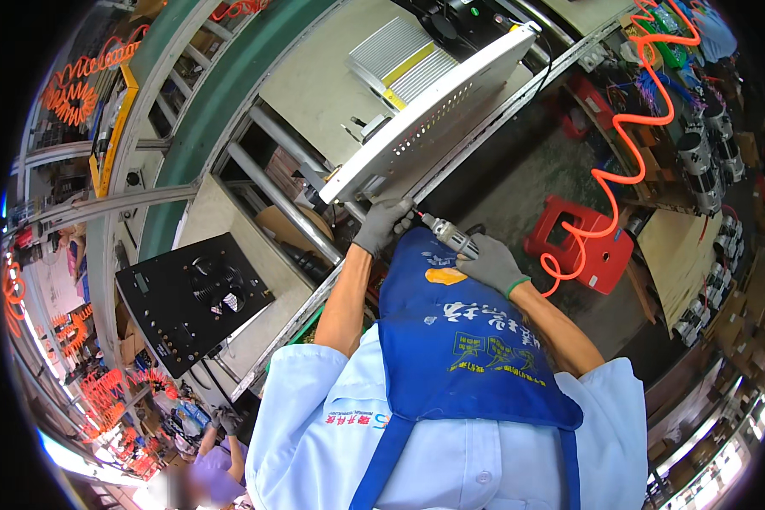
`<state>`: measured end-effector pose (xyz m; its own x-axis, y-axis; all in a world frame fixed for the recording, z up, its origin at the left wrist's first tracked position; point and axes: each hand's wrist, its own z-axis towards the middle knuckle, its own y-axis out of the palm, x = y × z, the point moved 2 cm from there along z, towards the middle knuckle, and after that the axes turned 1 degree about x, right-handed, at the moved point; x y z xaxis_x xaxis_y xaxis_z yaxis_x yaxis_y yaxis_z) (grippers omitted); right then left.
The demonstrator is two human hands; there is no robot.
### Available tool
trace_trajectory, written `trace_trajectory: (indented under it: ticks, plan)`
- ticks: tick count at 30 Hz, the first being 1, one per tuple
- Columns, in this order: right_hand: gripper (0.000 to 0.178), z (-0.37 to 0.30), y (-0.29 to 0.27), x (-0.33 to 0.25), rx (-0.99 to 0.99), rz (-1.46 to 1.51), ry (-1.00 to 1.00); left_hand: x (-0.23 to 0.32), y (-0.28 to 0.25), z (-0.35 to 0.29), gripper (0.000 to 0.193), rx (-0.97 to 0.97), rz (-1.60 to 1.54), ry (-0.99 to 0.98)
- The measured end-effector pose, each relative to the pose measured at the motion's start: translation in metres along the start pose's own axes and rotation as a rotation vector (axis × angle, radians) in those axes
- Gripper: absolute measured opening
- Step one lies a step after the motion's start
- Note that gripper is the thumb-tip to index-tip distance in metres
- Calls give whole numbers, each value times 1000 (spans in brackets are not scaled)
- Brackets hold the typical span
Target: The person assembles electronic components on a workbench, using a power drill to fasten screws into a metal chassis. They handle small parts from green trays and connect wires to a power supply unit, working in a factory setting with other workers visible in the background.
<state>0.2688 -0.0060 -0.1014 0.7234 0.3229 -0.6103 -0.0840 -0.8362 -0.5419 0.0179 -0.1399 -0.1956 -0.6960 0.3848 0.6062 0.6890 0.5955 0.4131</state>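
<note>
My right hand point(495, 265), in a grey glove, is wrapped round a silver power screwdriver point(452, 237). Its thin bit points up and left toward my left hand point(384, 226), also gloved in grey. The left fingers are curled together beside the bit's tip, just below the near edge of a white perforated panel point(433, 115). Whatever they pinch is too small to make out. The panel stands tilted on the bench, and behind it rests a finned silver heat sink point(404, 61) with a yellow strip.
Left of me, a black panel with a round fan point(195, 297) lies on the line. Metal rollers point(280, 204) run between the work surfaces. An orange coiled hose point(625, 178) hangs at right above a red plastic stool point(582, 246). Another person point(217, 463) works at lower left.
</note>
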Motion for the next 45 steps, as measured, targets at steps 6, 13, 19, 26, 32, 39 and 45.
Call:
trace_trajectory:
  ticks: [6, 13, 19, 26, 32, 39, 45]
  plan:
    - [51, 5, -3, -3, 39, -174, -32, 34, -9, -2, 33, -87, 275, -91]
    - [48, 22, -1, -13, -82, 30, 39, 40, -23, 12, 30, -137, 486, -1]
    - [46, 31, 21, -16, -69, 149, 140, 6, -21, 27, 30, 41, -43, -72]
    - [41, 45, 19, -16, 15, -94, 59, 5, -32, 44, 34, 45, -227, -230]
    - [50, 43, -2, -21, -231, 170, 187, 11, -26, 42, 32, -44, -15, -100]
    - [52, 43, 14, -16, -66, -40, 115, 12, -24, 44, 26, -81, -129, -257]
    - [53, 43, 13, -10, -77, -26, 145, 9, -21, 50, 20, -176, -461, -354]
